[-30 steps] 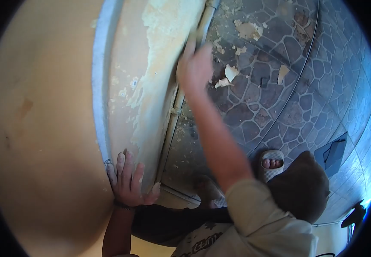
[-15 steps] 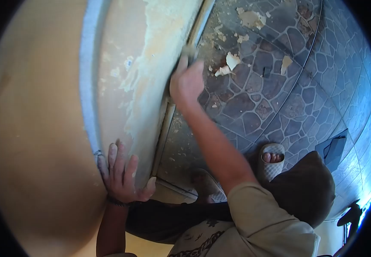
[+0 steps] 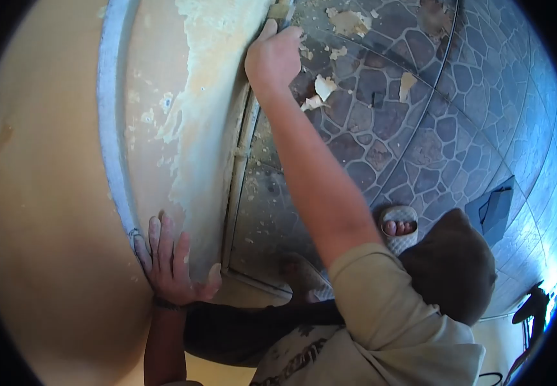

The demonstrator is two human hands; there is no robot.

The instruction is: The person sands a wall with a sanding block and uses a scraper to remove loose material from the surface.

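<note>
My left hand (image 3: 174,260) lies with fingers spread against the lower wall (image 3: 169,116), whose paint is peeling, just beside the pale raised band (image 3: 112,116). White dust coats its fingers. Far forward, my right hand (image 3: 274,61) is closed at the foot of the wall, above the narrow pipe (image 3: 234,193) that runs along the floor joint. It grips what looks like a scraper (image 3: 281,13), its flat tan end showing past the fingers; the rest is hidden by the hand.
Paint flakes (image 3: 324,87) lie scattered on the stone-patterned floor (image 3: 423,151). A thin dark cable (image 3: 446,61) crosses it. My sandalled foot (image 3: 399,228) rests there, near my covered knee (image 3: 452,267). A grey flat object (image 3: 494,209) lies at the right.
My right hand has moved forward along the wall's base, away from my body, with the tool. My left hand stays spread on the wall. The view has shifted slightly.
</note>
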